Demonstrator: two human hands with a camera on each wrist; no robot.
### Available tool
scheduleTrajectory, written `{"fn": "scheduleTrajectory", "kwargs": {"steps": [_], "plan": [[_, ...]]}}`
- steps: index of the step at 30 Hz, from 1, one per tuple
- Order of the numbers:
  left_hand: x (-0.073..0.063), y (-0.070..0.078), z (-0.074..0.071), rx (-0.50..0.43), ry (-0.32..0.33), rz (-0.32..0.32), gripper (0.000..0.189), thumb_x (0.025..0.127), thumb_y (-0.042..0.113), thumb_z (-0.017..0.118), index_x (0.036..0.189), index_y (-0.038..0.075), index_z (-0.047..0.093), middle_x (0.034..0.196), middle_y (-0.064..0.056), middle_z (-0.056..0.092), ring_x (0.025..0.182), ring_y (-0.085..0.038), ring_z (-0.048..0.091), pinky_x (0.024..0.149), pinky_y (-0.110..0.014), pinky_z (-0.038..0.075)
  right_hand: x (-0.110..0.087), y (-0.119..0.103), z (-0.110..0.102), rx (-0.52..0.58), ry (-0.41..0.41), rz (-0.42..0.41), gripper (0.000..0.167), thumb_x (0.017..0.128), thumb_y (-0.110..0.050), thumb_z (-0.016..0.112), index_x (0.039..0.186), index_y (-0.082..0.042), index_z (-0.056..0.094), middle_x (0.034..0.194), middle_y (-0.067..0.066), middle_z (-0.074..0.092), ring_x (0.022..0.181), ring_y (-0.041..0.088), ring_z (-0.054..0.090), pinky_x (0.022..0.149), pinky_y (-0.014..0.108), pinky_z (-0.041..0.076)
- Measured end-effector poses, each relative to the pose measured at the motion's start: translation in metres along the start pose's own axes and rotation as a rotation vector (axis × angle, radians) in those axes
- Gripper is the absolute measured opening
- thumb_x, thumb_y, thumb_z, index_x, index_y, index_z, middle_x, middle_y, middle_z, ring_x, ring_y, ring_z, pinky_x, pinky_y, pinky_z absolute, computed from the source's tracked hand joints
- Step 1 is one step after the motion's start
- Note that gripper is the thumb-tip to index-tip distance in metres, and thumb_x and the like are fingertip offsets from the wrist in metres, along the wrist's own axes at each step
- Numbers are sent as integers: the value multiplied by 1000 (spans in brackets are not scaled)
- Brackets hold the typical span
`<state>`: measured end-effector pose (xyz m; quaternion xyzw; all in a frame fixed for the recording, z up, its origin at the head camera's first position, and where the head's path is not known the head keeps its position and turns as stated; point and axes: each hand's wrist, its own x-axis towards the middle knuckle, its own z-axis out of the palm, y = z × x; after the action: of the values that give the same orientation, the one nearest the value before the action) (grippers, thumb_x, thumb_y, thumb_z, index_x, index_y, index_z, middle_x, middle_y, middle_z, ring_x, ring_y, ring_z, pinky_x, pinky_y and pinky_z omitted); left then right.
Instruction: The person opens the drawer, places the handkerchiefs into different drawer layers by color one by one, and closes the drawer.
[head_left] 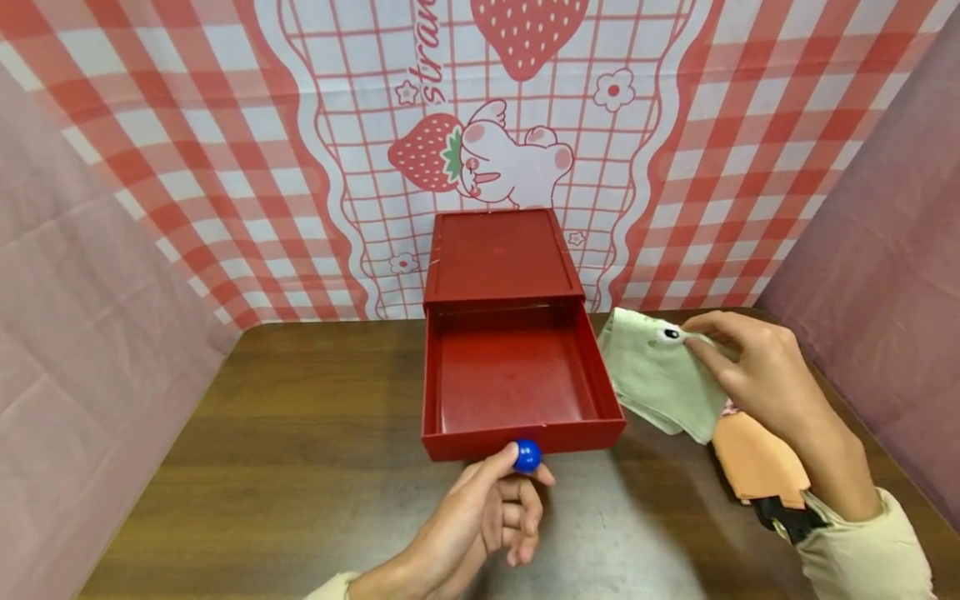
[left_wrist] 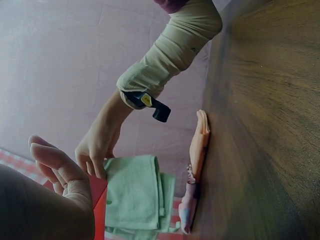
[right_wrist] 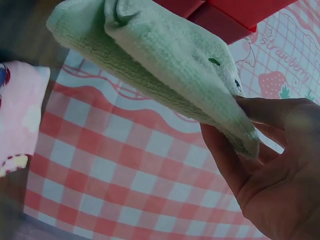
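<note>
A red box (head_left: 502, 254) stands against the back cloth with its red drawer (head_left: 517, 375) pulled out toward me; nothing lies inside the drawer. My left hand (head_left: 480, 517) is at the drawer's front, thumb and forefinger pinching its round blue knob (head_left: 528, 457). To the right of the drawer, my right hand (head_left: 765, 375) pinches a folded light green towel (head_left: 660, 379) by one edge, thumb on one side and fingers on the other. The towel hangs above the table and has an embroidered black-and-white eye. In the right wrist view its layered fluffy folds (right_wrist: 170, 60) show.
A folded orange cloth (head_left: 757, 462) lies on the wooden table (head_left: 315, 433) beneath my right forearm. Beside it is a pink patterned cloth (right_wrist: 22, 110), mostly hidden in the head view. Red-checked strawberry fabric (head_left: 180, 150) covers the back, with pink fabric (head_left: 877, 250) at the sides.
</note>
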<state>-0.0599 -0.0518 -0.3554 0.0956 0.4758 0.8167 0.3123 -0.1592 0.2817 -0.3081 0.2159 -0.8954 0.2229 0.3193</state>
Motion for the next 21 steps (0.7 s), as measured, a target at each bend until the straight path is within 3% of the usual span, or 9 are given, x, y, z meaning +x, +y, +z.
{"fn": "scheduleTrajectory", "kwargs": {"steps": [13, 21], "plan": [[0, 1, 0, -3, -3, -7, 50, 102, 49, 46, 115, 2, 59, 70, -2, 56, 51, -13, 55, 48, -21, 42, 2, -13, -23, -16, 78, -25, 25, 77, 7, 79, 96, -8, 75, 89, 5, 73, 88, -22, 49, 76, 6, 36], [0, 0, 0, -5, -19, 8, 50, 103, 49, 45, 114, 3, 58, 69, -1, 56, 50, -12, 55, 47, -21, 41, 7, -30, -31, 4, 217, -38, 25, 76, 10, 77, 98, -2, 75, 89, 13, 72, 87, -22, 47, 76, 4, 34]]}}
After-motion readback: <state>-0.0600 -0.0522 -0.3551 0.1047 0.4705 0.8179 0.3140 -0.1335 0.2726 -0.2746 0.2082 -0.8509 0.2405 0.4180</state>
